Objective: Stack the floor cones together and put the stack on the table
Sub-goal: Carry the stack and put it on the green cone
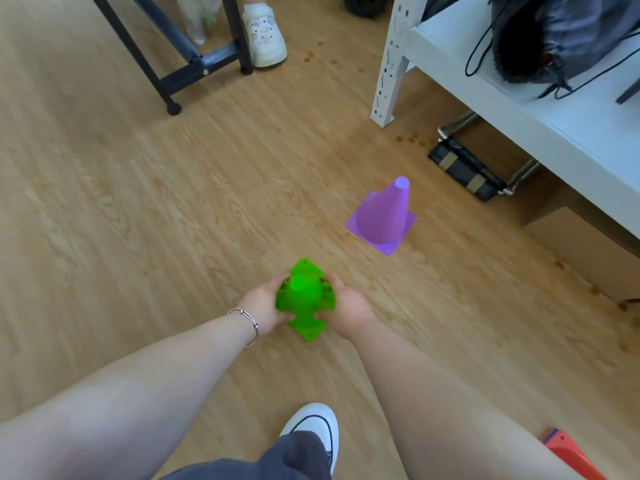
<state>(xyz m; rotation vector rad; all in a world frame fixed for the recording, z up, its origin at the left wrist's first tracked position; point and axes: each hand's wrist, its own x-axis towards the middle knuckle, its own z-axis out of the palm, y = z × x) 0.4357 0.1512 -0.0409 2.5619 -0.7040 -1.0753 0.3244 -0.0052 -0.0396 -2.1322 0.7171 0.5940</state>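
A green cone [304, 299] with a square base is near the wooden floor at the centre, seen from above. My left hand [265, 306] grips its left side and my right hand [349, 308] grips its right side. Whether its base touches the floor I cannot tell. A purple cone [382, 216] stands upright on the floor, up and to the right of the green one, apart from both hands. An orange cone [571, 455] shows partly at the bottom right edge. The white table [519, 109] stands at the upper right.
A dark drawstring bag [554, 39] lies on the table. A black folded object [464, 168] and a cardboard box [588, 251] sit under it. A black metal frame [187, 67] and another person's white shoe [263, 36] are at the top. My own shoe [317, 427] is below.
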